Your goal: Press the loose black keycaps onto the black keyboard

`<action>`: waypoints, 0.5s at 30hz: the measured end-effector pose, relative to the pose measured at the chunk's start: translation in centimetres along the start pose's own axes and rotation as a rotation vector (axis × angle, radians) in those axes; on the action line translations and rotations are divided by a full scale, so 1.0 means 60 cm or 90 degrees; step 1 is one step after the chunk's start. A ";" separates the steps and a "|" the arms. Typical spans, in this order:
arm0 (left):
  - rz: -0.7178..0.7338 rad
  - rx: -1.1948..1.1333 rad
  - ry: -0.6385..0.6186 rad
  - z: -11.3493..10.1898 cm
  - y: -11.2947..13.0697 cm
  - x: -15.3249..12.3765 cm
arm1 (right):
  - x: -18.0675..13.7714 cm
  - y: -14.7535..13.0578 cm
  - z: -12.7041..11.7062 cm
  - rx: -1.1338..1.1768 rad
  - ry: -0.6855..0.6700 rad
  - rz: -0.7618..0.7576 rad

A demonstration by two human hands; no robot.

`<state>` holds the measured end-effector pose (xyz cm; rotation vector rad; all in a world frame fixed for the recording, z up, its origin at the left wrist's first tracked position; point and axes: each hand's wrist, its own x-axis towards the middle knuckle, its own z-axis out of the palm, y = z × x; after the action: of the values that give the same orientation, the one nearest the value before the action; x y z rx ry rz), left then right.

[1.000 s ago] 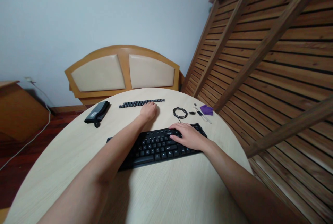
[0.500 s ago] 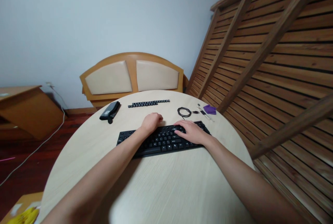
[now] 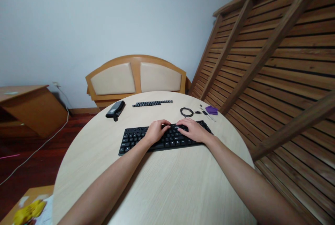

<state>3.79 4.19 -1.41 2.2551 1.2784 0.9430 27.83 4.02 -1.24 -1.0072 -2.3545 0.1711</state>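
Keyboard (image 3: 171,136) black and oblong, thin cable (image 3: 186,116) coiled, round wood-grained table (image 3: 167,190)

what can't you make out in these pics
All in the head view:
Part of the keyboard: hidden by the left hand and right hand.
Whether the left hand pinches anything: too small to tell at the fingertips.
Markings on the loose keycaps: too small.
Yellow item: cut off by the bottom edge.
Desk: cut off by the left edge.
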 end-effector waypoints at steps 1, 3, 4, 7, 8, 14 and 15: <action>-0.011 -0.013 -0.006 0.000 0.000 0.001 | 0.000 -0.001 -0.001 -0.001 0.001 -0.003; -0.017 -0.031 -0.015 -0.001 -0.001 0.003 | 0.000 -0.003 -0.003 -0.001 0.002 -0.016; -0.013 -0.034 -0.020 0.000 -0.002 0.004 | 0.001 -0.004 -0.003 -0.001 0.003 -0.025; 0.011 -0.035 -0.041 0.005 -0.009 0.006 | 0.003 -0.010 -0.005 -0.002 0.002 -0.051; 0.018 -0.033 -0.044 0.007 -0.011 0.007 | 0.004 -0.012 -0.006 -0.001 0.002 -0.056; 0.040 -0.014 -0.046 0.011 -0.015 0.008 | 0.007 -0.018 -0.002 0.037 -0.010 -0.059; 0.046 -0.005 -0.048 0.010 -0.015 0.008 | 0.007 -0.017 0.000 0.043 -0.010 -0.059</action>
<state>3.88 5.07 -2.20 2.3216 1.1659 0.8781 26.97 3.56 -0.70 -0.8659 -2.3875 0.2231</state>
